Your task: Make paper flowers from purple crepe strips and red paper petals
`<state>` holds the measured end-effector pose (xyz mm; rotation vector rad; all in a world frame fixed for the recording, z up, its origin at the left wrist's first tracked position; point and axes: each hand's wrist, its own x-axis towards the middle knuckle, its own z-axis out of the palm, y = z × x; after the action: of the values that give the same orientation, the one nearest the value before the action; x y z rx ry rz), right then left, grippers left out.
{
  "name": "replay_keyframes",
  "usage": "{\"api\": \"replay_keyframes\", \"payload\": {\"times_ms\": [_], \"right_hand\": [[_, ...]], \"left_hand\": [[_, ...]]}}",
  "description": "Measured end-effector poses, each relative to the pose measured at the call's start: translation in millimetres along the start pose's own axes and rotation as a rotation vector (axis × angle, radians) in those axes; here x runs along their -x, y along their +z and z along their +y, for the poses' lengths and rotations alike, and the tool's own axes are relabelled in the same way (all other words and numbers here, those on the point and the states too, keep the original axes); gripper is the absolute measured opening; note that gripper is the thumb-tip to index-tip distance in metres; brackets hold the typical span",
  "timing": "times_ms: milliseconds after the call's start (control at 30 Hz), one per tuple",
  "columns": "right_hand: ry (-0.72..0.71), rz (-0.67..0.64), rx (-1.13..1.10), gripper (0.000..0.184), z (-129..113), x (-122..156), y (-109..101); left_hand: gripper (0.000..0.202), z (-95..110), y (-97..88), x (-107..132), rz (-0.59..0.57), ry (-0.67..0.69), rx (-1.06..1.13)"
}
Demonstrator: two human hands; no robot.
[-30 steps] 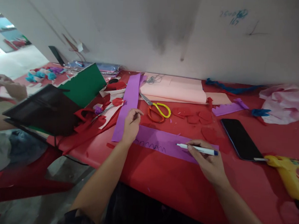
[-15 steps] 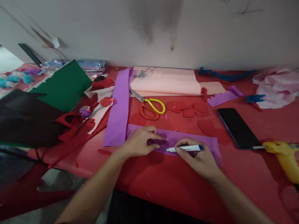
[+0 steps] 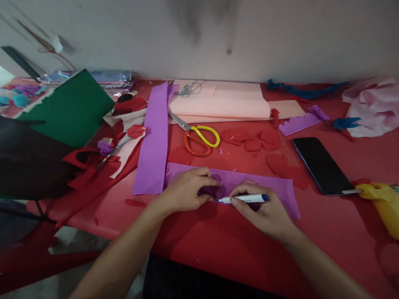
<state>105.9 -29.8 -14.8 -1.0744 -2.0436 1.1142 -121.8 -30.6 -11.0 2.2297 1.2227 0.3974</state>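
Note:
A purple paper strip [image 3: 277, 189] lies flat across the red table [image 3: 234, 245] in front of me. My left hand [image 3: 187, 190] rests on its left part with the fingers curled down, pressing the paper. Just to the right, my right hand [image 3: 266, 213] grips a white marker with a blue cap [image 3: 247, 198], its tip pointing left onto the strip beside my left fingertips. A second, longer purple strip [image 3: 153, 138] runs away from me at the left.
Yellow-and-orange scissors [image 3: 200, 138] lie behind the strip, with red cut-out shapes [image 3: 253, 141] and pink paper [image 3: 222, 106]. A black phone [image 3: 321, 165] and a yellow glue gun [image 3: 384, 206] sit right. Green and black sheets [image 3: 61, 111] and red scraps crowd the left.
My left hand came down from the upright purple strip onto the flat strip. My right hand moved the marker left, close to my left fingers. The view tilted downward.

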Motion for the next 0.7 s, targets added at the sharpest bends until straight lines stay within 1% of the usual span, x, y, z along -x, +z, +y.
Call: {"api": "replay_keyframes", "payload": {"times_ms": [167, 533, 633, 700], "right_hand": [[0.024, -0.004, 0.020, 0.009, 0.0, -0.7, 0.8], [0.099, 0.078, -0.035, 0.007, 0.0, -1.2, 2.3], [0.094, 0.076, -0.052, 0.008, 0.1, -1.2, 2.1], [0.060, 0.054, -0.043, 0.007, 0.1, -1.0, 1.7]], "left_hand": [[0.038, 0.7, -0.8, 0.3, -0.009, -0.006, 0.009], [0.037, 3.5, -3.3, -0.8, -0.022, -0.009, -0.006], [0.037, 2.8, -2.9, -0.8, -0.025, -0.020, -0.002], [0.038, 1.8, -2.4, -0.6, -0.023, -0.027, 0.000]]}}
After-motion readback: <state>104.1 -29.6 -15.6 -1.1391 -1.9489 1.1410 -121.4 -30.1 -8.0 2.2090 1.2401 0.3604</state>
